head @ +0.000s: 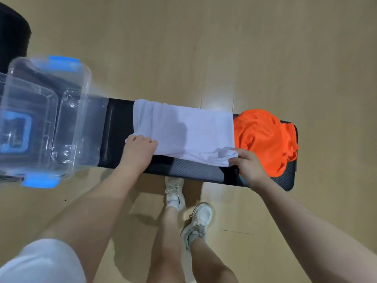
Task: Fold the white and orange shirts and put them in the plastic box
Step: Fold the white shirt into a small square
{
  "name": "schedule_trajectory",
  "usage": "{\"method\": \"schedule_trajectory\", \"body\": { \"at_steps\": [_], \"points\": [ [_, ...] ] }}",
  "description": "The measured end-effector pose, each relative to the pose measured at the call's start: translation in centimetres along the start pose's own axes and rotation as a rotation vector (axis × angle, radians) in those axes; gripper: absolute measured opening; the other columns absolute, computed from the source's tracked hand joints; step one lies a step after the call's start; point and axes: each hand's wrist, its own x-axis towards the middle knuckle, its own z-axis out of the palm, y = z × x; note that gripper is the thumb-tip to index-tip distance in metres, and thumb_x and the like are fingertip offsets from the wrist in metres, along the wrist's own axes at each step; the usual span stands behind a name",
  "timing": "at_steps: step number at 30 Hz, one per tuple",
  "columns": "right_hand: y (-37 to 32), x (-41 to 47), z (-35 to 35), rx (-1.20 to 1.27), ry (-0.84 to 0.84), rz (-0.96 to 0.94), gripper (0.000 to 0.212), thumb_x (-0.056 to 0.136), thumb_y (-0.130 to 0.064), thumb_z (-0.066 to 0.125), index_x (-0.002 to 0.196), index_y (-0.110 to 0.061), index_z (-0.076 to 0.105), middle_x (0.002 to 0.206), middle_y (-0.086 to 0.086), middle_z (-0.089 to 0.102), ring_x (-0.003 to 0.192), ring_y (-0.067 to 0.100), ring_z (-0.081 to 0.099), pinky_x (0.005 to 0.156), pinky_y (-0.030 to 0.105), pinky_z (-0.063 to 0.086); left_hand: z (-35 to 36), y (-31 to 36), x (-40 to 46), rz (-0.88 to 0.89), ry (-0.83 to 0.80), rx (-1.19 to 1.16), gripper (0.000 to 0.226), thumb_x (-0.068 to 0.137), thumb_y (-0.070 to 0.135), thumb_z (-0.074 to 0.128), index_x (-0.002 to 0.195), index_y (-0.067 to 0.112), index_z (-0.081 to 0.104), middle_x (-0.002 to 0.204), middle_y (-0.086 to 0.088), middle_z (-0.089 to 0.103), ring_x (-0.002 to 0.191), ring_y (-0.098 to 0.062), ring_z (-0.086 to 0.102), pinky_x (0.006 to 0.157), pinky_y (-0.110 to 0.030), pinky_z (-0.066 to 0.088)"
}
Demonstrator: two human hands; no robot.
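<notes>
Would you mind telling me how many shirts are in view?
2: the white shirt spread mid-bench under both hands, and the orange shirt bunched at the bench's right end. None visible in the box.

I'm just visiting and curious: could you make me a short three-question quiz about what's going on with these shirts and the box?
1. True or false: the orange shirt is already folded flat.
2. Which is each hand holding? A) the white shirt B) the clear plastic box C) a shoe
3. What long dark thing do the shirts and the box sit on?

Key
1. False: it lies crumpled in a heap at one end.
2. A: the left hand grips one near corner of the white shirt, the right hand the other.
3. A black padded bench on a wooden floor.
</notes>
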Motion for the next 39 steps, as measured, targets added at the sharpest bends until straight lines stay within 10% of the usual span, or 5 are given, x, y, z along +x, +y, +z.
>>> {"method": "schedule_trajectory", "body": {
  "at_steps": [7,12,20,26,39],
  "points": [
    [-5.1,-5.0,-1.1,0.277,-0.009,-0.039,0.027,0.076,0.004,0.043,0.089,-0.005,0.064,0.074,0.0,0.071,0.068,0.011,0.064,0.065,0.022,0.049,-3.9,-1.7,-5.2,-0.124,0.258,-0.666,0.016,0.085,0.004,0.044,0.094,0.012,0.055,0.087,-0.007,0.063,0.09,-0.026,0.056,0.116,-0.037,0.016],
    [-12.6,-11.0,-2.9,0.554,-0.246,0.049,0.014,0.072,-0.008,0.049,0.082,-0.011,0.059,0.072,0.005,0.067,0.064,0.019,0.062,0.056,0.021,0.046,-14.0,-3.9,-12.7,-0.069,0.177,-1.193,0.011,0.083,0.014,0.055,0.076,0.02,0.061,0.074,0.001,0.062,0.07,-0.012,0.054,0.067,-0.026,0.041],
    [-19.0,-14.5,-3.2,0.747,-0.21,-0.188,0.02,0.073,0.001,0.05,0.086,-0.011,0.06,0.074,0.005,0.067,0.072,0.018,0.065,0.072,0.025,0.053,-21.1,-9.0,-17.4,-0.07,-0.073,-1.241,0.031,0.079,0.036,0.064,0.073,0.006,0.059,0.063,-0.002,0.049,0.057,-0.015,0.046,0.061,-0.029,0.032],
    [-17.3,-9.1,-1.8,0.353,0.219,-0.148,0.023,0.086,-0.001,0.045,0.084,-0.019,0.06,0.077,-0.002,0.064,0.067,0.012,0.057,0.06,0.023,0.045,-17.7,-9.6,-11.6,-0.201,-0.016,-1.056,0.023,0.085,0.02,0.057,0.063,0.017,0.052,0.061,0.002,0.047,0.059,-0.016,0.045,0.052,-0.026,0.03],
    [-22.2,-2.7,-1.1,0.341,0.343,-0.19,0.025,0.089,-0.004,0.04,0.087,-0.023,0.056,0.081,-0.006,0.057,0.072,0.008,0.05,0.058,0.02,0.043,-18.5,-13.4,-1.3,-0.215,0.253,-0.967,0.017,0.088,0.026,0.047,0.079,0.012,0.052,0.076,-0.009,0.051,0.074,-0.025,0.046,0.061,-0.03,0.029]
  ]
}}
